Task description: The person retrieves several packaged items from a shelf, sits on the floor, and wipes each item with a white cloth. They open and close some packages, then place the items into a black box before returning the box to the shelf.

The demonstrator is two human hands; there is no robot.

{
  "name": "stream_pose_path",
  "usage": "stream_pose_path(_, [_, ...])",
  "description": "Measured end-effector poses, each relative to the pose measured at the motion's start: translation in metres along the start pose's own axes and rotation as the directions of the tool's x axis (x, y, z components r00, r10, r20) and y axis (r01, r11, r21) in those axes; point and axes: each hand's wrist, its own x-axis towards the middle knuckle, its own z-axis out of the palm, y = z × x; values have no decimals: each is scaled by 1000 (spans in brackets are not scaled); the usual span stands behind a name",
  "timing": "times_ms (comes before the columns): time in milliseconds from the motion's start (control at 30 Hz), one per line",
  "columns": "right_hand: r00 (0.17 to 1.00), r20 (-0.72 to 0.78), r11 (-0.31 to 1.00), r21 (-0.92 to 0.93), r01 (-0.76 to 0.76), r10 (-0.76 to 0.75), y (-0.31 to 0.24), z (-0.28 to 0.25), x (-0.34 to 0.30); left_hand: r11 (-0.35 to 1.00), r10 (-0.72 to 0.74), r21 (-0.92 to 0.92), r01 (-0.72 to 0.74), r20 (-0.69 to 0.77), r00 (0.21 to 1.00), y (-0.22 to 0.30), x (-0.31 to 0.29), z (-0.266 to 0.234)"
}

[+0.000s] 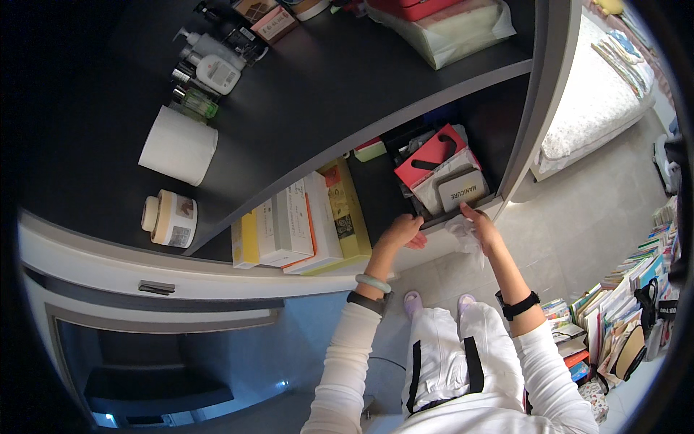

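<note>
On the lower shelf a dark storage box [403,153] holds a red paper bag [426,160] and a grey flat case [463,189] with rounded corners, beside pale wrapping. My left hand [400,233] is closed at the box's near left corner, its thumb over the edge and its fingers below. By the near right corner, my right hand [483,228] has its fingers together on thin, crumpled white plastic [468,242], which hangs down outside the box. My right thumb lies just below the grey case; whether it also touches the box is hard to see.
Left of the box stand white and yellow cartons [289,228]. The shelf above carries a white paper roll [178,145], a tape roll [173,219], pump bottles [217,72] and a wrapped packet [448,32]. Books [600,304] line the floor at right; a bed [589,101] stands beyond.
</note>
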Motion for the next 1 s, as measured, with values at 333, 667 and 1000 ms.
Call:
stream_pose_path(333, [993, -119, 995, -101, -24, 12, 14, 13, 8, 350, 936, 936, -47, -347, 65, 136, 22, -116])
stream_pose_path(667, [987, -156, 997, -66, 32, -42, 4, 21, -2, 270, 948, 953, 139, -288, 132, 170, 96, -158])
stream_pose_path(1000, [977, -198, 996, -65, 64, -75, 24, 20, 6, 400, 899, 917, -1, -392, 195, 179, 108, -170])
